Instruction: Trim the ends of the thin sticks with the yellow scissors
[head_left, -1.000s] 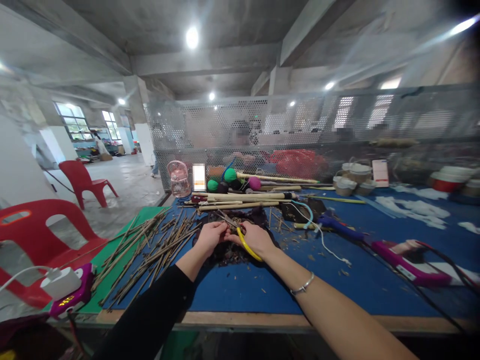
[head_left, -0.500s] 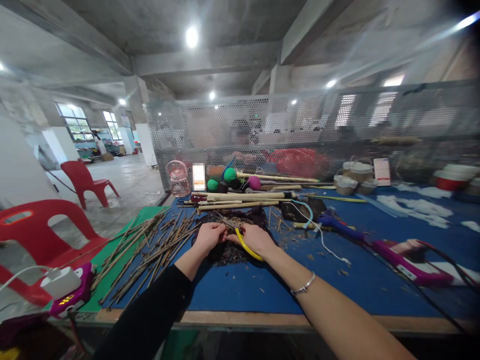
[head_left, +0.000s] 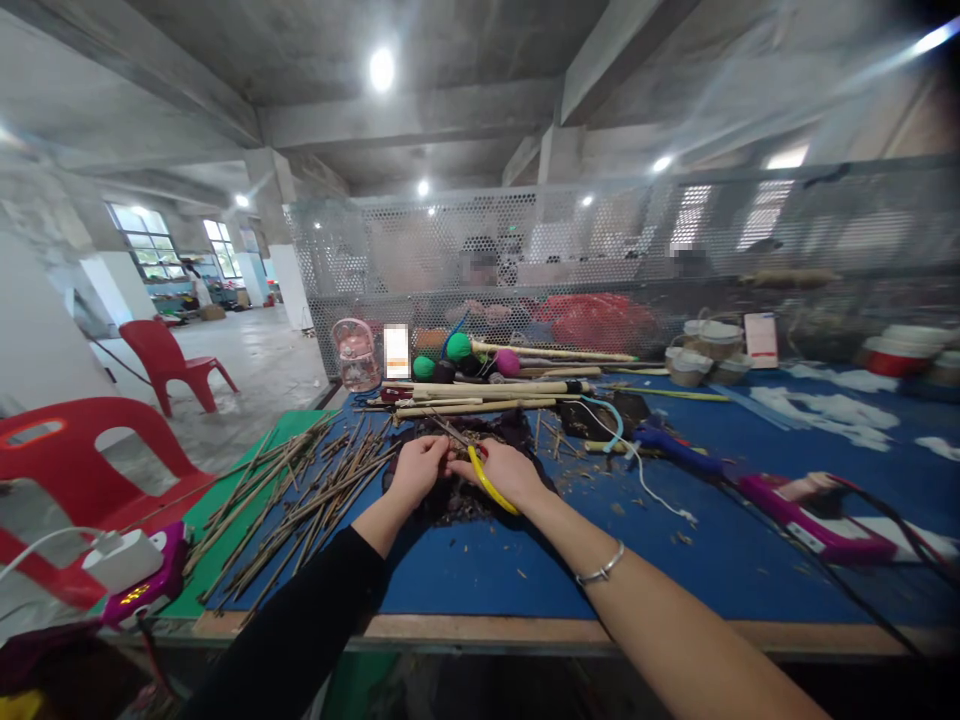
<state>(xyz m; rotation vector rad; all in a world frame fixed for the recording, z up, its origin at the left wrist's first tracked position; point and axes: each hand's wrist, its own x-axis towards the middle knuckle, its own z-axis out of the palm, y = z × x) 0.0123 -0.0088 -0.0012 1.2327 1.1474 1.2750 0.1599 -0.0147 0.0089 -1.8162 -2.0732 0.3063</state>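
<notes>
My right hand holds a pair of scissors with yellow handles; the handle curves along the palm and the thin metal blades point up and to the left. Close beside it, my left hand is closed in a pinch, its fingertips almost meeting those of the right hand. Whatever lies in that pinch is too small to make out. Both hands are over a dark cloth strewn with brown scraps. Thin brown sticks lie in a loose heap left of my left hand.
Pale rods and green and pink yarn balls lie behind the cloth. A purple power strip with cables is at right, another purple power strip at left. A perforated metal screen stands behind; a person sits beyond it.
My hands stay together over the cloth, with only slight finger and wrist movement. The scissors remain in my right hand. The whole view has shifted a little.
</notes>
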